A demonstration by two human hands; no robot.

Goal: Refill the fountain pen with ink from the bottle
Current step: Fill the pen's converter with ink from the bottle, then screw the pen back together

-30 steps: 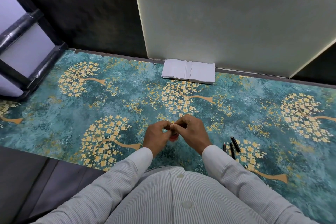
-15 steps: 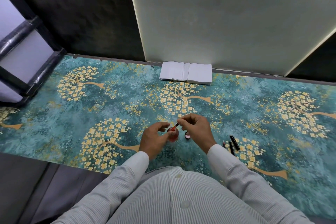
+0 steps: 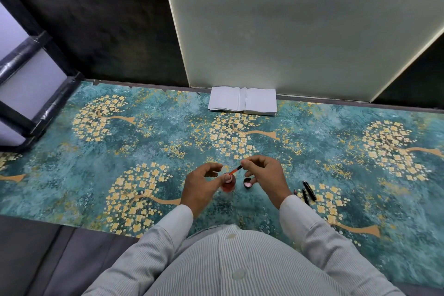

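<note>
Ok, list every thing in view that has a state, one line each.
ink bottle: open, upright, steadied by left hand
bottle cap: off, lying inside up
pen part: pinched by right hand, tip over the bottle mouth
other pen parts: lying apart on the cloth
notebook: open, flat

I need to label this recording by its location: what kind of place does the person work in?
Probably an indoor desk or table, not a workshop: a teal cloth with golden flowering trees covers the surface, an open white notebook lies against the pale wall panel.
</note>
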